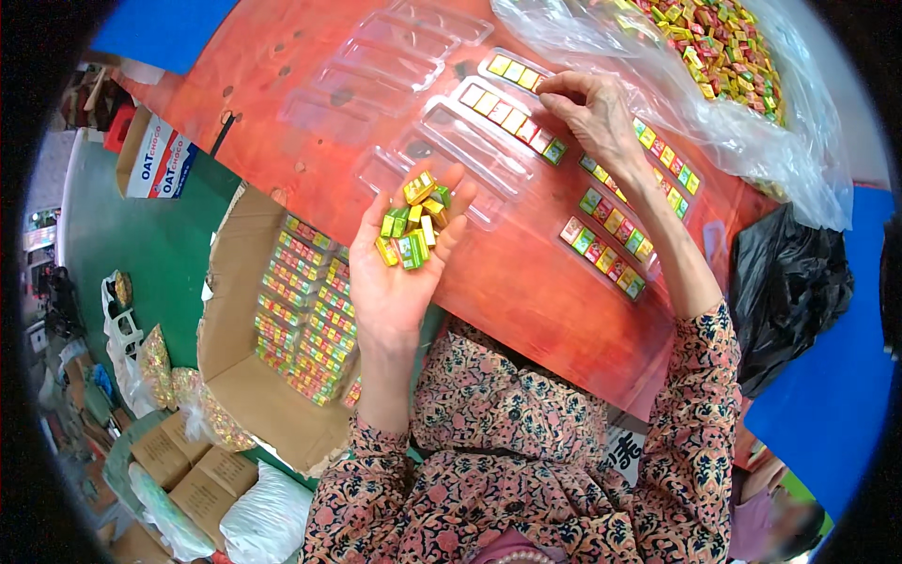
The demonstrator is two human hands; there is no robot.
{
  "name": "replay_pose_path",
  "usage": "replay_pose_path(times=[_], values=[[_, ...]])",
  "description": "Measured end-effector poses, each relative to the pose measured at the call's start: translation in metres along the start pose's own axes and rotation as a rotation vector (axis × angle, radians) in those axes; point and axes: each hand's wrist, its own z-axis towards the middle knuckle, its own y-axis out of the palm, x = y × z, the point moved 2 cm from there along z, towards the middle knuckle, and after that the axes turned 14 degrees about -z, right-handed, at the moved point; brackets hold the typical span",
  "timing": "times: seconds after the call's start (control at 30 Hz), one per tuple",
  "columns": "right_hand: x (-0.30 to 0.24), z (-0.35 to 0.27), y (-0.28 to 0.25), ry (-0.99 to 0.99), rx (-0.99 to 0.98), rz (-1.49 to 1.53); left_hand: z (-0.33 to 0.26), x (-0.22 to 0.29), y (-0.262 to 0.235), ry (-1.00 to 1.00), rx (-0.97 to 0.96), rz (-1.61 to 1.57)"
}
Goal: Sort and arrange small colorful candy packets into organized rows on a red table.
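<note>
My left hand (402,268) is palm up with its fingers a little curled, holding several small wrapped candies (414,218) in yellow and green foil. My right hand (597,113) reaches over the far part of the table. Its thumb and fingers are pinched at a wrapped candy at the right end of a row in a narrow clear plastic tray (486,66). Just nearer lies another clear tray with a row of candies (512,119). Filled trays with red, green and yellow candies (601,258) lie under and beside my right forearm.
Vacant clear trays (385,56) lie across the red table (282,122). A plastic bag (799,141) of loose candies (719,47) sits at far right, above a black bag (789,282). An open cardboard box (230,329) with filled trays stands left, below the tabletop.
</note>
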Motion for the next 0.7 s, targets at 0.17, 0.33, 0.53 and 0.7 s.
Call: replay_pose_path(times=[0.17, 0.33, 0.53, 0.7], values=[[-0.012, 0.004, 0.005, 0.004, 0.013, -0.066, 0.000, 0.002, 0.000, 0.006, -0.002, -0.022], [-0.039, 0.012, 0.031, -0.274, 0.148, -0.276, 0.006, -0.002, 0.002, 0.035, 0.018, 0.027], [-0.045, 0.013, 0.054, -0.341, 0.201, -0.416, 0.007, 0.001, 0.002, 0.009, -0.036, 0.044], [-0.048, 0.017, 0.056, -0.322, 0.208, -0.348, 0.006, 0.007, 0.004, 0.025, -0.018, 0.010]])
